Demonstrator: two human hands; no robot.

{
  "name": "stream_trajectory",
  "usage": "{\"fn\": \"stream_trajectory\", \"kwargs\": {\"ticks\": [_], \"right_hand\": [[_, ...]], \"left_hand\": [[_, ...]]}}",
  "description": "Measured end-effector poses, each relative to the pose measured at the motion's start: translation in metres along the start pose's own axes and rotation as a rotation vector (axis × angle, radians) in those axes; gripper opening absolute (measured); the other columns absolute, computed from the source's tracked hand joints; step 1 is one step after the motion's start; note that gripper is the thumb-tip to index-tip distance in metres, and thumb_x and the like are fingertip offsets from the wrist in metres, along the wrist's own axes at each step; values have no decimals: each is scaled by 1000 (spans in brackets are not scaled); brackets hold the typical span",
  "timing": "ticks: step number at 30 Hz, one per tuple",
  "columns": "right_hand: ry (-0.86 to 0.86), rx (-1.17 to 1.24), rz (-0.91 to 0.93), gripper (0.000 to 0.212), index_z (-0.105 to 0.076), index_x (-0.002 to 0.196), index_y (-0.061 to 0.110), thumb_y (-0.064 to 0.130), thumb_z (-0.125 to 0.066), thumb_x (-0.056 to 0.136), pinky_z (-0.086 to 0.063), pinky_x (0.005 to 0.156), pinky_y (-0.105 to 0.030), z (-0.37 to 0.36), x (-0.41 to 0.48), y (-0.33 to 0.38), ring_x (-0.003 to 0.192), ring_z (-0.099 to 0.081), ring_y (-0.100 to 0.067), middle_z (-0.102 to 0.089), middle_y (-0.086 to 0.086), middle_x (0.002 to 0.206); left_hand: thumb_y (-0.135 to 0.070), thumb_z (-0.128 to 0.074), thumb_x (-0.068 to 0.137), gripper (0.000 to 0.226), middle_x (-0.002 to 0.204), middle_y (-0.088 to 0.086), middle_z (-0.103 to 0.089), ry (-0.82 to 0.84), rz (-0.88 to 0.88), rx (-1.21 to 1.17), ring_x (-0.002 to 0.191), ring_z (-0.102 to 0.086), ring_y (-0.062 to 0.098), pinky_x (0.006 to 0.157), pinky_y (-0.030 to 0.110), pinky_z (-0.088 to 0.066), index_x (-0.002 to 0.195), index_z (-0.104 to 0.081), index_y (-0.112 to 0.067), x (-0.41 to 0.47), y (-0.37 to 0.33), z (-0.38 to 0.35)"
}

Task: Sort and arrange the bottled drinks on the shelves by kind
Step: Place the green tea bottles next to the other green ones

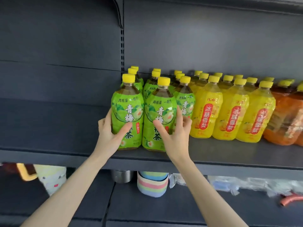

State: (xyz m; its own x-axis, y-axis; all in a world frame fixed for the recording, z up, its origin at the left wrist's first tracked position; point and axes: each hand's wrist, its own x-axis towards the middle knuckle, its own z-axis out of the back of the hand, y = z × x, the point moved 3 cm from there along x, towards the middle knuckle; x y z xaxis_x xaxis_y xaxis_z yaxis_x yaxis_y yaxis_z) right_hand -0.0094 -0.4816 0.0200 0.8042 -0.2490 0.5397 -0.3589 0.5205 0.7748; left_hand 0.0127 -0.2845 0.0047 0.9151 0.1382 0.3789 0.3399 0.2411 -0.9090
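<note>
Two green-labelled tea bottles with yellow caps stand upright at the front of a dark shelf (229, 154). My left hand (111, 130) wraps the left green bottle (127, 102), thumb across its label. My right hand (173, 130) grips the right green bottle (159, 104), thumb on the front and fingers round its right side. More green bottles (185, 95) stand in rows behind them. To the right come rows of yellow pear-drink bottles (208, 108), then orange-labelled bottles (285, 115) at the far right.
The shelf section left of the upright post (122, 51) holds nothing visible. Below the shelf hang a striped cup sleeve (152, 185), a metal cup (122, 176), a pale cartoon bag (52, 179), plastic-wrapped goods (246, 184) and an orange hook-like item (290, 199).
</note>
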Motion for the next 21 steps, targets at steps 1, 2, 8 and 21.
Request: {"fn": "stream_trajectory", "kwargs": {"ticks": [1, 2, 8, 21], "right_hand": [[47, 2, -4, 90, -15, 152, 32, 52, -65, 80, -28, 99, -25, 0, -6, -6, 125, -30, -15, -29, 1, 132], [82, -13, 2, 91, -11, 152, 33, 51, -66, 81, -31, 101, -27, 1, -12, -11, 126, -32, -17, -29, 3, 131], [60, -27, -9, 77, -35, 142, 21, 43, -73, 79, -48, 97, -42, 7, -20, -28, 113, -54, -17, -52, 3, 131], [1, -280, -6, 61, -52, 117, 11, 51, -72, 76, -43, 74, -31, -3, 10, -27, 85, -61, -21, -64, 0, 95]], "left_hand": [[-68, -63, 58, 90, 118, -9, -35, -18, -5, 13, 121, -44, 13, 101, 40, -43, 139, -31, -43, -7, 3, 0], [-64, -66, 61, 89, 121, -10, -38, -36, -19, 27, 121, -46, 11, 101, 41, -44, 139, -31, -43, -13, 5, 1], [-24, -77, 74, 73, 115, -18, -57, -76, -34, 39, 109, -55, -2, 99, 33, -46, 135, -37, -24, -28, 6, -4], [-33, -73, 77, 73, 112, -1, -45, -91, -13, 266, 102, -49, 15, 89, 28, -37, 141, -39, -26, 10, 15, -3]]}}
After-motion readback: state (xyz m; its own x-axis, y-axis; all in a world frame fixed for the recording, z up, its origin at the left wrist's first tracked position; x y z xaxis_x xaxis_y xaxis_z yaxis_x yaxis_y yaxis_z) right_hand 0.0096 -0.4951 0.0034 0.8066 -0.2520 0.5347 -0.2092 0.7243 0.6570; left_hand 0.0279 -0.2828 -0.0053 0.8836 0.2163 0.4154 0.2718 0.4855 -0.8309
